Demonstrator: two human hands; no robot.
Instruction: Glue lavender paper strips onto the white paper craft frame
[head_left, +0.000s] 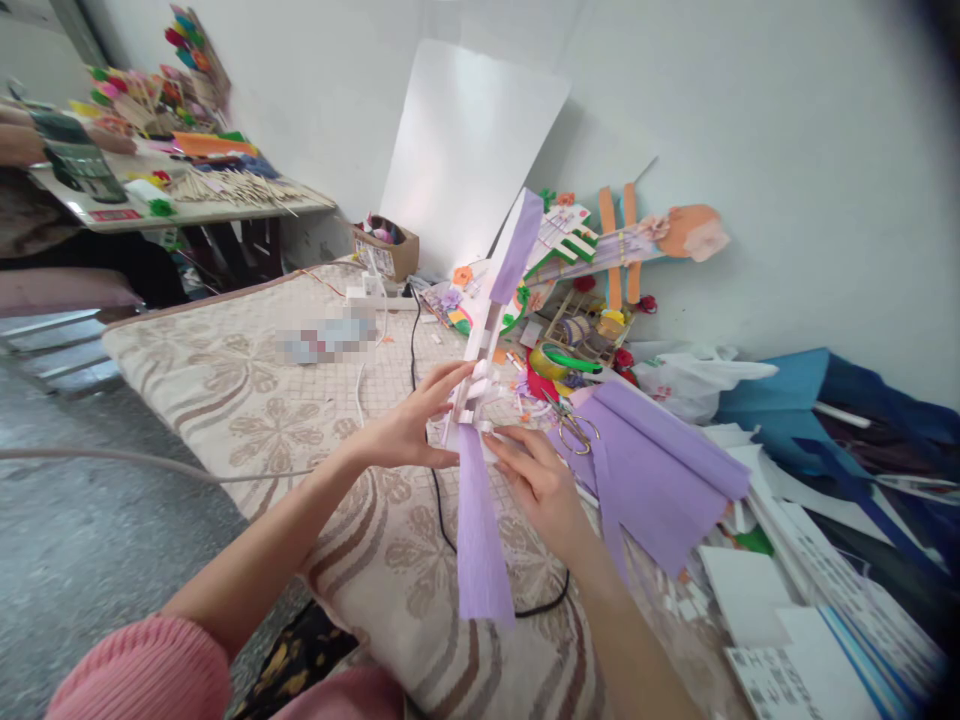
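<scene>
In the middle of the view my left hand grips a long, narrow craft model from its left side, thumb and fingers around its lower part. White strips form the model, and purple paper covers its far end. A loose strip of purple crepe paper hangs from the near end toward me. My right hand is closed, its fingertips pinching at the top of that strip where it meets the model. The exact contact under the fingertips is partly hidden.
Right of my hands lie scissors, purple crepe paper sheets, a tape roll and white board pieces. A black cable crosses the patterned tablecloth. Behind stands a decorated paper guitar. Another person's arm shows at left.
</scene>
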